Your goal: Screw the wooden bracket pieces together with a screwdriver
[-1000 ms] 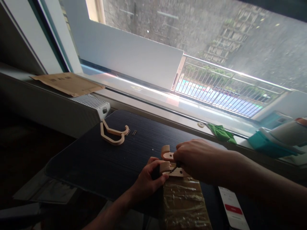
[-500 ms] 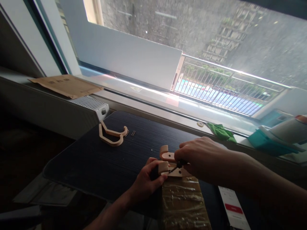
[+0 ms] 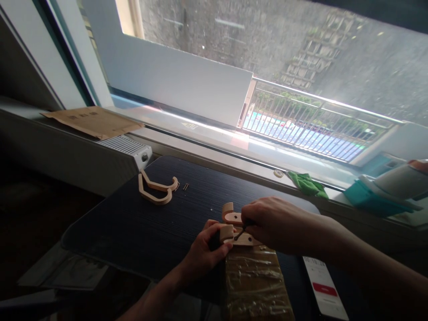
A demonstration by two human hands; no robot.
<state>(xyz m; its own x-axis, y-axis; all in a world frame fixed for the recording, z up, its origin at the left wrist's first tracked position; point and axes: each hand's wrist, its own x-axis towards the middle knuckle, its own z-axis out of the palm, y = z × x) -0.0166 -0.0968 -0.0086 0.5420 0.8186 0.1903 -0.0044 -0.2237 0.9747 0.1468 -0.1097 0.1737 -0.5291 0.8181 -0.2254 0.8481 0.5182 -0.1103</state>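
Evidently, at the far end of the taped box [image 3: 256, 285], five o'clock in view, the left grip [image 3: 209, 247] pinches a wooden hook [image 3: 243, 241]; the right grip [image 3: 267, 220] clasps a screwdriver [image 3: 241, 231]. Screw-turning seems underway, next calling for steady pressure.

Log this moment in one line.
left hand: grips nearer wooden hook | right hand: holds screwdriver, tip on hook | nearby: taped box

On my head feed, the left hand [image 3: 207, 246] grasps a wooden hook [image 3: 242, 241] at the taped box [image 3: 256, 281]; the right hand [image 3: 267, 222] tilts a screwdriver [image 3: 240, 232] against it. Two loose hooks [image 3: 157, 200] lie farther off on the counter [image 3: 117, 232].
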